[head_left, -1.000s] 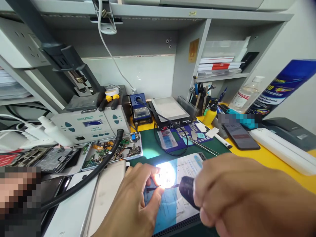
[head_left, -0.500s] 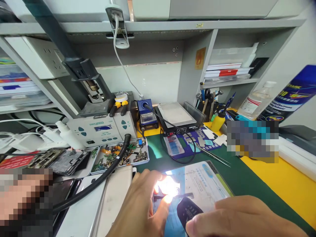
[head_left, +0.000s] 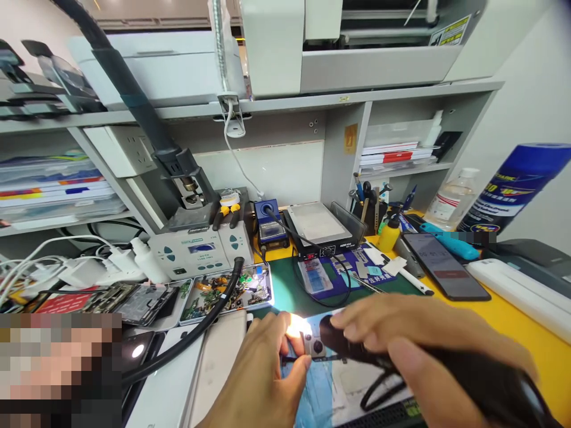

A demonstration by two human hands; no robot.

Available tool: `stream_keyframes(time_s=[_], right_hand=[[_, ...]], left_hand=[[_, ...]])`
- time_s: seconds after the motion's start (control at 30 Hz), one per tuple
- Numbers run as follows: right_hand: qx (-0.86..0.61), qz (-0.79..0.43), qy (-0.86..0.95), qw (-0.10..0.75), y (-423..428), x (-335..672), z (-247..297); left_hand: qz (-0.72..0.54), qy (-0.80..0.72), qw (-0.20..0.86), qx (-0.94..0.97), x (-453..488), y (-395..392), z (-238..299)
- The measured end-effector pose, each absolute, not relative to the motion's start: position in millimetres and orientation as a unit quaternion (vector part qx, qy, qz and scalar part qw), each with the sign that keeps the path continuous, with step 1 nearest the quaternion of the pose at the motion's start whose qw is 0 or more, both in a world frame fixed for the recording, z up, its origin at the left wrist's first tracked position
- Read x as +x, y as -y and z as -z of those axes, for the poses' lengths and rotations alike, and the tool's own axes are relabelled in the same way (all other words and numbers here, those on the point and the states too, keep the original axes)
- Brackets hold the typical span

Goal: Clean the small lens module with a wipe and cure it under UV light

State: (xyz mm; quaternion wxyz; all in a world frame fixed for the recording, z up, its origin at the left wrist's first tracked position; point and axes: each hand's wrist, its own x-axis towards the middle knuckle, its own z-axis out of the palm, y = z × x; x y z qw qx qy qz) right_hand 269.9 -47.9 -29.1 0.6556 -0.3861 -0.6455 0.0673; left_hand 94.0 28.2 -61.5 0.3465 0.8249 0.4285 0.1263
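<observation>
My left hand is closed, thumb and fingertips pinching a small silver camera module with dark round lenses. A thin dark strip runs along its lower side. Strong glare at the fingertips hides part of it. My right hand is wrapped round a black handheld tool, whose rounded dark end points left, close to the module. Whether they touch I cannot tell. Below both hands lies a blue and white printed sheet, with a black loop, perhaps a cord, over it.
Left of my hands lie pale phone-like panels and a thick black hose. Behind are a tray of small circuit parts, a hot-air station and a heating plate. A phone lies to the right.
My right hand and the black tool have moved up and left, nearer the module. The silver module face now shows at my left fingertips. The view has tilted upward.
</observation>
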Motion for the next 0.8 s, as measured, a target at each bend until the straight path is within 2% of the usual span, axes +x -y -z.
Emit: stream_keyframes(time_s=[0.2, 0.33, 0.43, 0.57, 0.73, 0.8], right_hand=[[-0.431, -0.263, 0.545, 0.67, 41.2, 282.4, 23.4], [-0.414, -0.426, 0.492, 0.637, 37.6, 295.3, 23.5], [-0.393, -0.461, 0.512, 0.609, 39.3, 301.8, 22.2], [-0.438, -0.383, 0.561, 0.589, 50.5, 295.4, 20.0], [-0.445, -0.107, 0.679, 0.574, 68.1, 276.9, 21.6], [-0.413, -0.052, 0.742, 0.526, 72.7, 277.8, 25.7]], left_hand=[[-0.114, -0.399, 0.375, 0.829, 94.7, -28.2, 46.5], [-0.131, -0.363, 0.376, 0.842, 94.1, -30.5, 45.0], [-0.141, -0.375, 0.369, 0.839, 93.8, -28.9, 44.9], [-0.138, -0.397, 0.37, 0.828, 92.6, -26.0, 48.7], [-0.141, -0.407, 0.37, 0.823, 93.7, -27.9, 55.2], [-0.146, -0.414, 0.364, 0.821, 95.0, -28.9, 55.9]])
